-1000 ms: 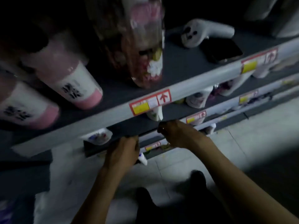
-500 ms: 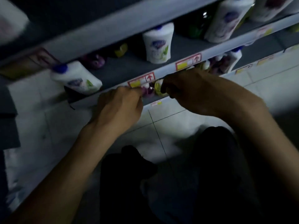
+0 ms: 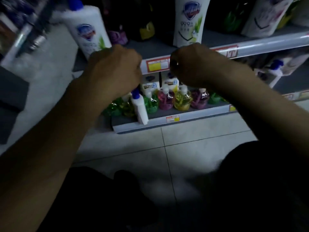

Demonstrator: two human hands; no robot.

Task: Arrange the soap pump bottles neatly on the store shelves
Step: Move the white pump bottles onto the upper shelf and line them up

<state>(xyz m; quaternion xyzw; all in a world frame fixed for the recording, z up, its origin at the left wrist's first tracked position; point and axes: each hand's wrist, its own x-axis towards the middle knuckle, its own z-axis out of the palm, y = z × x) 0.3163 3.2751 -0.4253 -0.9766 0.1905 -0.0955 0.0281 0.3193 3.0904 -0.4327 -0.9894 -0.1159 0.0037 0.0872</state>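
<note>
I look down at a low store shelf in dim light. My left hand (image 3: 115, 71) is curled in a fist just above the blue pump of a slim white pump bottle (image 3: 141, 108), apparently gripping its top. The bottle leans at the front edge of the bottom shelf (image 3: 200, 115). My right hand (image 3: 190, 66) is curled over a row of small clear pump bottles: green (image 3: 152, 104), pink (image 3: 165, 102), yellow (image 3: 182, 102) and purple (image 3: 199, 99). Its fingers are hidden, so what it holds is unclear.
Tall white soap bottles (image 3: 88, 32) (image 3: 189, 19) and a white refill pouch (image 3: 262, 15) stand on the shelf above, behind its price rail (image 3: 267, 46). Another blue-pumped bottle (image 3: 275, 72) stands at the right. Small boxes (image 3: 150, 82) sit behind the coloured bottles. Tiled floor (image 3: 200, 148) lies below.
The view has dropped from the upper shelves to the bottom one. Both hands have drawn back from under the shelf rail, and the white bottle now shows beneath my left hand.
</note>
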